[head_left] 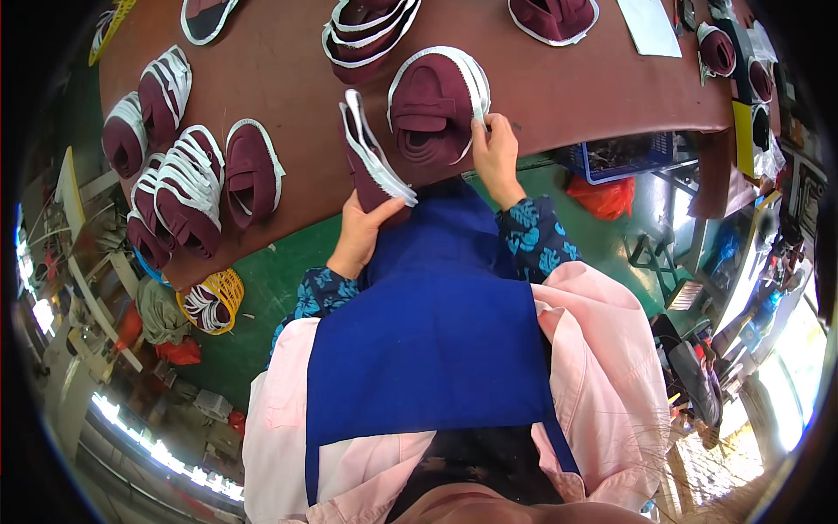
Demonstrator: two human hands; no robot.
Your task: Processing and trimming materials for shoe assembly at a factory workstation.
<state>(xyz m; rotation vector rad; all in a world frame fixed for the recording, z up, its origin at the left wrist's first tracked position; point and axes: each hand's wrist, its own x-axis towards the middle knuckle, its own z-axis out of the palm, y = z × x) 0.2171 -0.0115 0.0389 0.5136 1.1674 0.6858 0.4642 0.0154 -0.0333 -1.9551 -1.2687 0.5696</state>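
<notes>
Pinched by its heel end in my left hand point(360, 234) is a maroon shoe upper point(371, 166) with a white edge. It is turned on its side, just over the table's near edge. My right hand point(498, 160) has its fingertips closed on the white edge of a stack of nested maroon uppers point(428, 100), which lies on the brown table point(288, 79) right beside the held one. How many layers the fingertips grip is hidden.
Several nested shoe uppers point(188, 188) lie at the table's left, with a single upper point(253, 172) beside them. Another stack point(371, 35) sits at the far side. Below the table are a blue crate point(624, 162), a red bag point(602, 197) and a yellow basket point(229, 284).
</notes>
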